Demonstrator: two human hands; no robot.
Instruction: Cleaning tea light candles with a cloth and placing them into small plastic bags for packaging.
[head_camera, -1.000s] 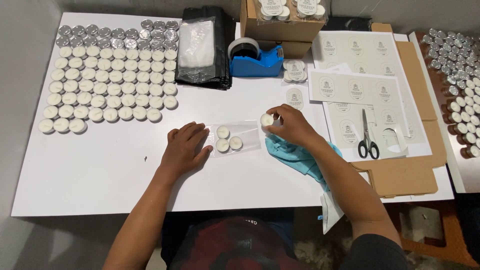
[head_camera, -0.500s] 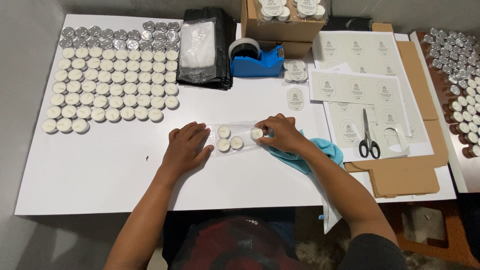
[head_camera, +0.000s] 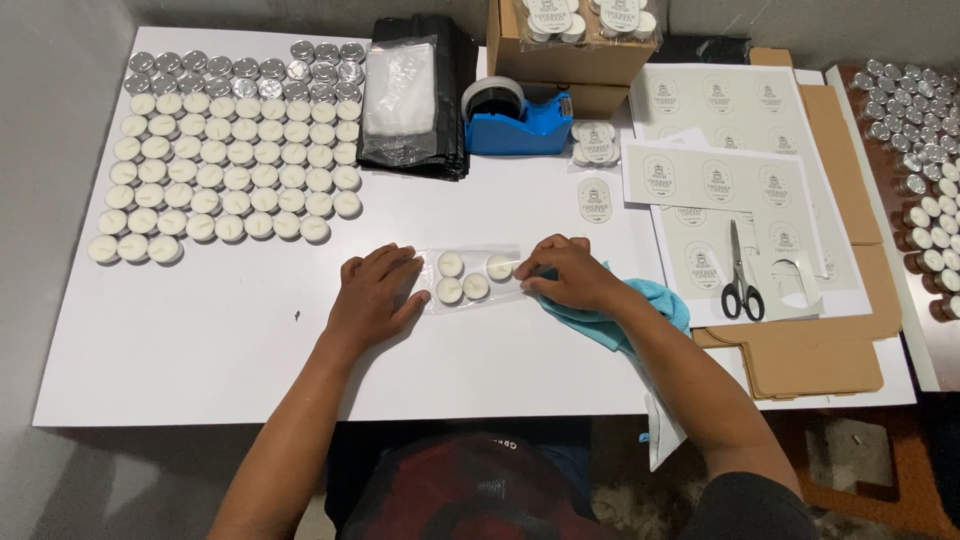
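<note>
Clear bag (head_camera: 480, 280) lies flat, four white tealights (head_camera: 474, 279) inside.

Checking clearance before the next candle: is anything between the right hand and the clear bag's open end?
Nothing visible. The right hand is already at the open end of the clear bag, beside the newest tealight. The left hand rests at the bag's other end.
</note>
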